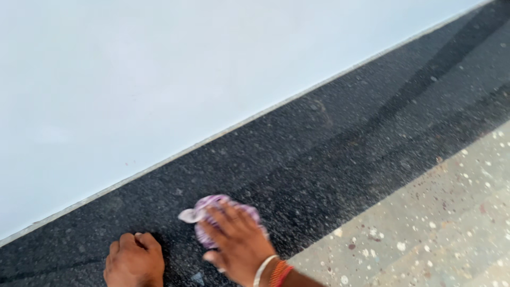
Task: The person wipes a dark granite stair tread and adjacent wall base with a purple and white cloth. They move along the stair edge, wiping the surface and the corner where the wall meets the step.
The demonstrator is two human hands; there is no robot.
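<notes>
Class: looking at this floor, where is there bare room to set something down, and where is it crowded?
The dark strip lies bare between the pale wall and the speckled floor, itself bare. It is crowded at lower left: left hand rests on the floor, right hand presses a purple cloth.

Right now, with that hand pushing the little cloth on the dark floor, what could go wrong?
The purple cloth is small and bunched, mostly under the right hand, so bare fingers might rub the gritty dark floor strip. The floor looks streaked, maybe damp, so the left hand propped on it could slip. The bangles might scrape the floor too.
</notes>
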